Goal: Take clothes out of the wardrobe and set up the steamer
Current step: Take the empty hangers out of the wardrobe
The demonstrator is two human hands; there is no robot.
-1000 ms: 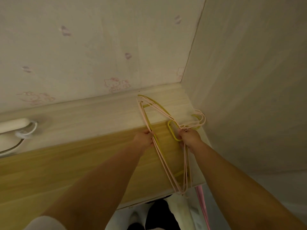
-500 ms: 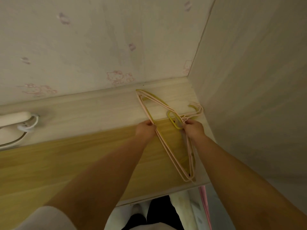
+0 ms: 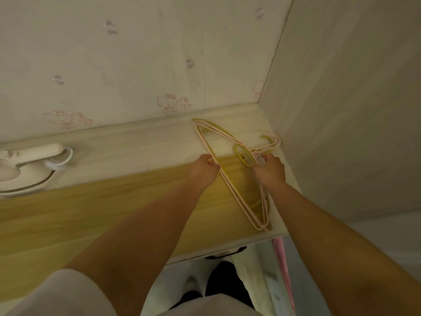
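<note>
Where two pale walls meet at the far right, one papered (image 3: pixel 136 65) with faint pink cartoon cats and one plain (image 3: pixel 353 99), a wooden surface (image 3: pixel 91 213) runs across the view, yellow-toned on the near side and whitish along the far edge. At the far left of that surface lies a cream steamer (image 3: pixel 25 165), on its side, with a pale cord looping from its handle. A bundle of thin hangers (image 3: pixel 230 190), mostly pink with some yellow, lies flat at the right end of the surface, hooks pointing toward the corner.

Two bare arms reach forward from the near edge. The left hand (image 3: pixel 204 169) is closed around the left-hand bars of the hangers. The right hand (image 3: pixel 270 171) pinches the bundle at the necks, just beside a yellow loop. Below the near edge of the surface, a dark drawer handle (image 3: pixel 225 253) shows, with a narrow pink object (image 3: pixel 282 270) of unclear kind to its right.
</note>
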